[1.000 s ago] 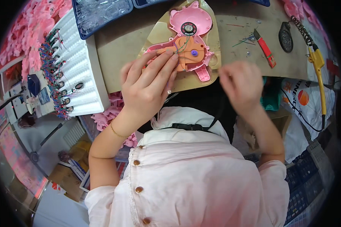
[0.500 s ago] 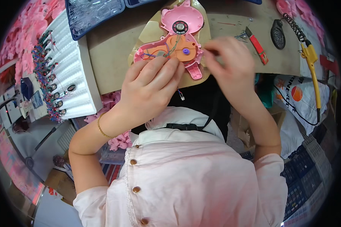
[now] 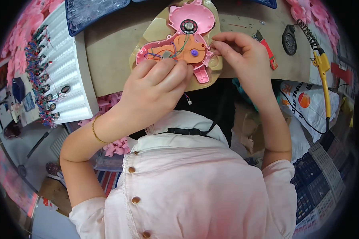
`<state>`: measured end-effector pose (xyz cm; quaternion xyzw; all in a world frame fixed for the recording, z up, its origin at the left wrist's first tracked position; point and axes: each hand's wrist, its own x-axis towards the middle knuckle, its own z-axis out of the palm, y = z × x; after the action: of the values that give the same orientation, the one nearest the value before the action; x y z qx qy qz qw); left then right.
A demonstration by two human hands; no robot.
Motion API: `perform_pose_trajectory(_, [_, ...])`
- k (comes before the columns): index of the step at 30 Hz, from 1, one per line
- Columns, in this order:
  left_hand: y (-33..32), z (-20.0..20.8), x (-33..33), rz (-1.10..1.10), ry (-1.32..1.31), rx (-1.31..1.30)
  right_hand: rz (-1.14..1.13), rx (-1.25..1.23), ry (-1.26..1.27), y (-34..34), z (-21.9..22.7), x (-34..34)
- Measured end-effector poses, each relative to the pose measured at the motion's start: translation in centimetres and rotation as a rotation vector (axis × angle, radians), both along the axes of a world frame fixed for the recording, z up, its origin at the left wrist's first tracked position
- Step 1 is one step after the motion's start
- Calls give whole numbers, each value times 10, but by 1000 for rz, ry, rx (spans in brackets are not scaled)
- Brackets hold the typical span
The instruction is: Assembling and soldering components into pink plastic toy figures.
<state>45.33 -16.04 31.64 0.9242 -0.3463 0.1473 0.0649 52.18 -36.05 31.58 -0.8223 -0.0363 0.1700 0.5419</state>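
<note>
A pink plastic toy shell [image 3: 202,75] lies with its inside facing up in a tan molded tray [image 3: 155,30]. Its round upper part carries a black-rimmed speaker [image 3: 188,26]. In the body sits an orange gear housing [image 3: 189,55] with a purple knob [image 3: 194,52] and thin coloured wires across it. My left hand [image 3: 157,83] is closed over the shell's near edge, its fingertips partly hidden. Below that hand hangs a small white connector [image 3: 189,102] on wires. At the shell's right edge my right hand [image 3: 245,53] pinches something too small to make out.
On the right lie a red-handled cutter [image 3: 267,49], a black oval holder [image 3: 290,40] and a yellow soldering iron [image 3: 322,65] on a coiled stand. White ridged foam [image 3: 77,75] with wired speakers stands left. A blue bin [image 3: 95,14] of clear parts sits at the back.
My right hand, blurred before, is now sharper, its thumb and forefinger pinched together at the shell's right edge. My left hand stays over the near edge. The whole view has shifted slightly.
</note>
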Motion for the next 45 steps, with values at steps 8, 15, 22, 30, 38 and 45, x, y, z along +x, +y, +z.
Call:
perform_pose_trajectory(8, [-11, -5, 4, 16, -54, -94, 211, -256, -651, 1, -12, -22])
perform_pose_trajectory(15, [-8, -7, -1, 23, 18, -116, 425, -398, -768, -1, 9, -7])
perform_pose_trajectory(22, [-8, -7, -4, 29, 42, -120, 477, -458, -857, -1, 5, -7])
perform_pose_trajectory(30, [-14, -16, 4, 4, -58, -201, 634, -620, -679, 6, 31, 15])
perform_pose_trajectory(38, [-5, -13, -6, -51, 38, -222, 572, -355, -407, -8, 28, 15])
perform_pose_trajectory(45, [2, -16, -18, -1, -9, -182, 427, -505, -908, 105, 28, 73])
